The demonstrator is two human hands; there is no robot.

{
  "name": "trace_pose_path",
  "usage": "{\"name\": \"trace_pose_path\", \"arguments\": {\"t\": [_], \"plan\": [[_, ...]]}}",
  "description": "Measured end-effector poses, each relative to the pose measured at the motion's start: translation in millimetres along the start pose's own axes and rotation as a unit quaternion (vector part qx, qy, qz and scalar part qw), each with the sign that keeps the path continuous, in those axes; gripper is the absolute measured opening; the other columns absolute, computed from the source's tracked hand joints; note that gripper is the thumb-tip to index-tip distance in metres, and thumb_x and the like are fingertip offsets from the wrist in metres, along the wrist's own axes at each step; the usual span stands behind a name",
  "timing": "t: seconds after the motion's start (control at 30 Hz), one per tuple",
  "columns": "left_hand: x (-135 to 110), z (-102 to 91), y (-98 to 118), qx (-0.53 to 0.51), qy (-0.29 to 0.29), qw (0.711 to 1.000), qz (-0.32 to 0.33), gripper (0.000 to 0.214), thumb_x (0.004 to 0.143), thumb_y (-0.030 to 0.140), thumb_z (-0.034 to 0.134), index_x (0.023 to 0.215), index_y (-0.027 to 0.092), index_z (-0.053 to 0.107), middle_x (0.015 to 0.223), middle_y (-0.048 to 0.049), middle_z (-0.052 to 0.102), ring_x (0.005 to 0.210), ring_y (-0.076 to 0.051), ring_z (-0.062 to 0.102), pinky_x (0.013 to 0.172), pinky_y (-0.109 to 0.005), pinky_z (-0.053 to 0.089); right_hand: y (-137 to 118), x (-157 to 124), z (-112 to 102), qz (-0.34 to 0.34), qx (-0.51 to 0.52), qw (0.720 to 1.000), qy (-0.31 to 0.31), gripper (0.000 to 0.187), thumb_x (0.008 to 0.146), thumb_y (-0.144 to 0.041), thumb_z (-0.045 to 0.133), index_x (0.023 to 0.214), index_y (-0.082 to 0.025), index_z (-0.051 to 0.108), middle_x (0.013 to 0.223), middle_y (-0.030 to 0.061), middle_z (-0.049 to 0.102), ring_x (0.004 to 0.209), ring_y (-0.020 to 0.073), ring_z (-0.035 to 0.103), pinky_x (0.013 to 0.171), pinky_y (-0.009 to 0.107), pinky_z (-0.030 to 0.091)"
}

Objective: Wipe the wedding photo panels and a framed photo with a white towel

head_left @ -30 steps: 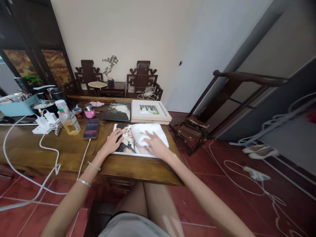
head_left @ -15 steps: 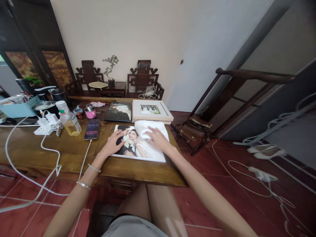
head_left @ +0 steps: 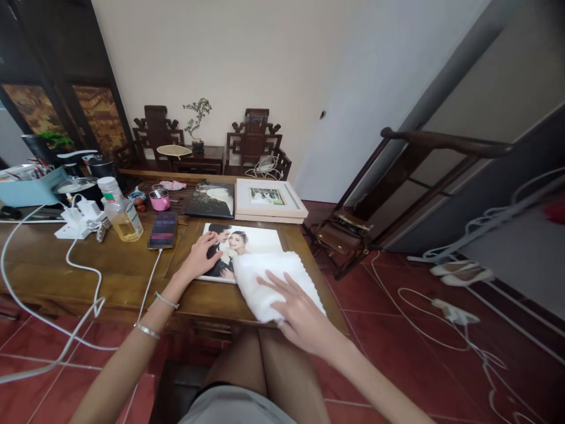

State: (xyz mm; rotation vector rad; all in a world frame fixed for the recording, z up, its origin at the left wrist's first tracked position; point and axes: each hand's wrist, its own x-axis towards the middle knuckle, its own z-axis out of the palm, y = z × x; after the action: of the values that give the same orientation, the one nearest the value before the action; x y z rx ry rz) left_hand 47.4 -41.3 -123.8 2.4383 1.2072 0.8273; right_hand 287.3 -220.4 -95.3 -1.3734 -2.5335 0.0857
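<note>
A large glossy photo print (head_left: 256,241) of a couple lies flat near the front edge of the wooden table (head_left: 110,277). My left hand (head_left: 200,256) rests flat on the print's left side, fingers spread, holding it down. My right hand (head_left: 300,312) presses flat on a white towel (head_left: 269,280), fingers stretched out. The towel covers the print's lower right corner and hangs over the table's front edge.
Behind the print lie a dark photo (head_left: 212,199) and a white framed picture (head_left: 267,200). To the left are a phone (head_left: 163,229) on a cable, a bottle of yellow liquid (head_left: 122,213), a pink cup (head_left: 159,200) and a white power strip (head_left: 77,224). Cables trail over the red tile floor (head_left: 397,330).
My right hand has dragged the white towel from the print's far right part down toward me, to the table's front edge. The left hand has stayed on the print.
</note>
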Motion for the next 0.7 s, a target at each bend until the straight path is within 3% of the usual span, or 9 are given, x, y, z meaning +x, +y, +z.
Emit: {"name": "trace_pose_path", "arguments": {"t": [0.23,0.33,0.43,0.6,0.7], "plan": [[0.8,-4.2,1.3,0.003,-0.009,1.000,0.013,0.047,0.084,0.041,0.052,0.124,0.017,0.056,0.138,-0.0124,0.047,0.133,-0.026,0.036,0.110,-0.045,0.029,83.3,96.4,-1.0,0.071,-0.024,0.997,0.016,0.037,0.078,-0.006,0.046,0.111,-0.012,0.061,0.129,0.0194,0.054,0.135,0.0300,0.030,0.106,0.056,0.025],[-0.2,-4.4,2.9,-0.011,-0.023,1.000,0.000,0.050,0.085,0.042,0.051,0.127,0.015,0.054,0.141,-0.0128,0.044,0.136,-0.026,0.032,0.112,-0.042,0.027,94.3,113.5,1.5,0.085,-0.044,0.995,0.025,0.036,0.080,-0.008,0.045,0.112,-0.011,0.060,0.124,0.0196,0.057,0.134,0.0308,0.031,0.105,0.056,0.025],[-0.3,-2.7,2.5,-0.025,-0.034,0.999,-0.011,0.051,0.086,0.042,0.048,0.130,0.017,0.051,0.144,-0.0110,0.040,0.138,-0.024,0.028,0.113,-0.042,0.025,73.0,92.9,5.0,0.070,-0.038,0.996,0.029,0.033,0.078,-0.008,0.047,0.107,-0.013,0.063,0.133,0.0173,0.051,0.135,0.0331,0.028,0.106,0.059,0.021],[0.5,0.1,2.0,-0.038,-0.054,0.997,-0.034,0.051,0.087,0.038,0.046,0.135,0.020,0.044,0.147,-0.0092,0.035,0.139,-0.024,0.024,0.112,-0.048,0.022,9.9,21.4,4.2,0.015,-0.007,1.000,0.016,0.028,0.068,-0.004,0.048,0.086,-0.016,0.066,0.145,0.0111,0.038,0.139,0.0321,0.018,0.110,0.060,0.014],[-1.1,-1.8,5.8,-0.025,-0.060,0.997,-0.042,0.051,0.088,0.039,0.045,0.136,0.023,0.042,0.148,-0.0080,0.034,0.139,-0.025,0.025,0.110,-0.052,0.022,-1.8,2.7,0.4,-0.006,0.001,1.000,0.002,0.027,0.064,-0.002,0.047,0.077,-0.017,0.065,0.146,0.0083,0.036,0.139,0.0302,0.016,0.111,0.058,0.014]]}}
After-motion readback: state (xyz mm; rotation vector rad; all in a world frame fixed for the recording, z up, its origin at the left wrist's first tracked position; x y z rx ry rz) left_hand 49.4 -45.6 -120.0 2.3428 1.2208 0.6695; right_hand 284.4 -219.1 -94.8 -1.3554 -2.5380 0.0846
